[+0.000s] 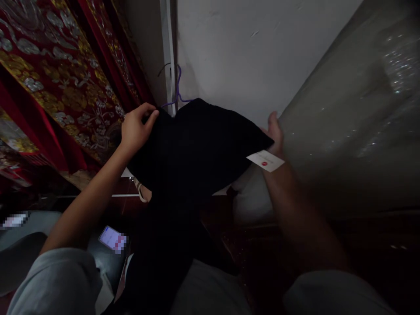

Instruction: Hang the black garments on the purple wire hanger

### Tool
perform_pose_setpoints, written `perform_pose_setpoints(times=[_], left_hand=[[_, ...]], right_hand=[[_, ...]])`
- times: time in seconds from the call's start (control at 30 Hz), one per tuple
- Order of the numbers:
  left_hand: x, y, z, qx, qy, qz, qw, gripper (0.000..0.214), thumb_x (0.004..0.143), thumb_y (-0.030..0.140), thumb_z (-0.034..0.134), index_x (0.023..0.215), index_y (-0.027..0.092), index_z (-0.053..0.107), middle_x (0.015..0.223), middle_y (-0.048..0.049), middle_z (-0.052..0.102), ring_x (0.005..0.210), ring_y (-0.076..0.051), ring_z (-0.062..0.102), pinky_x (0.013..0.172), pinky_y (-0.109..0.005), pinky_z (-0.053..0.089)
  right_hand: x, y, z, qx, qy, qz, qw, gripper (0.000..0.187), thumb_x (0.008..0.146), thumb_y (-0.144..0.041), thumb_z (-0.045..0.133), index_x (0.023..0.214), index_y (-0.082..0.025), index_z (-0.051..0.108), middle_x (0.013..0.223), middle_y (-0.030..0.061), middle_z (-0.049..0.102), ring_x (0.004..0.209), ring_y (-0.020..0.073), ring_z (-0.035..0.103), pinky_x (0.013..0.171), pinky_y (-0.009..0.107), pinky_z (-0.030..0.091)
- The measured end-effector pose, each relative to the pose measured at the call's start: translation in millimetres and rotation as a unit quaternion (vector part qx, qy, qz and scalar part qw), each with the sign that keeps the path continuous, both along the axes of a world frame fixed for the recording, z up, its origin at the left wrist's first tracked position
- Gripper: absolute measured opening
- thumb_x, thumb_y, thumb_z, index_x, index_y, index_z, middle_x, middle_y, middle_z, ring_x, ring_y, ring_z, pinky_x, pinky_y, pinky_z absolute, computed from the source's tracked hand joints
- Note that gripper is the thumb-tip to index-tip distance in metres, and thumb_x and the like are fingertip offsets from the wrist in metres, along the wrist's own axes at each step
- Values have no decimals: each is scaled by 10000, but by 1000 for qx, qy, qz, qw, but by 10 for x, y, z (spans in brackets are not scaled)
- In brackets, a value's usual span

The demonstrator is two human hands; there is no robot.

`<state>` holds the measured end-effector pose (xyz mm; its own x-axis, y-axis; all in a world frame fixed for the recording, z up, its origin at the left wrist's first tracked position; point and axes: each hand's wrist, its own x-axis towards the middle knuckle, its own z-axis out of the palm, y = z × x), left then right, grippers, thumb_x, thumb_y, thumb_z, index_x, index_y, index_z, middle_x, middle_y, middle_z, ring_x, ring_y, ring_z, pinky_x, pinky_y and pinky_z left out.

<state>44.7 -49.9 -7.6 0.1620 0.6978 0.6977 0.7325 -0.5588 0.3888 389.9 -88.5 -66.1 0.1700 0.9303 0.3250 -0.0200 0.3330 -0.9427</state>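
2 hands: left hand (134, 129), right hand (274, 133). 2 grey sleeves (55, 280). 1 black garment (197, 148). 1 purple hanger (178, 89). 1 white tag (265, 160) with 1 red dot. 1 phone (110, 237), screen lit. 1 big plastic-wrapped bundle (354, 131). Red embroidered cloths (62, 74): at least 2, folds overlap, exact count unclear.

Dim, tilted wide-angle view: lower half sinks into shadow, upper wall (262, 52) lit softly, right edge blurred with glints.
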Motion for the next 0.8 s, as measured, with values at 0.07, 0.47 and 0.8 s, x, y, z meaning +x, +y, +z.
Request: perform_pose_setpoints(times=[0.07,0.47,0.8], left_hand=[[41,-2,44,-16,19,-1,1000,304,1003,417,542,1161,234,727,1179,-76,759,1173,-271,684,1084,-414,496],[138,-208,351,14,35,-109,993,410,1000,376,550,1403,302,564,1498,-35,585,1470,-279,480,1230,-463,408],[208,-754,59,-238,-258,-154,924,317,987,336,569,1267,191,541,1224,-106,709,925,-208,757,760,-359,634]], right_hand=[[59,-4,-22,-40,12,37,998,511,945,-662,556,1009,-182,717,1113,115,732,1123,281,687,920,434,590],[41,124,144,96,165,-94,977,402,847,-542,727,1066,-205,737,1280,123,704,1320,343,618,975,452,598],[-671,-1339,326,141,-409,404,806,776,731,-524,859,1446,-558,559,1323,-103,712,1099,272,751,867,370,643]])
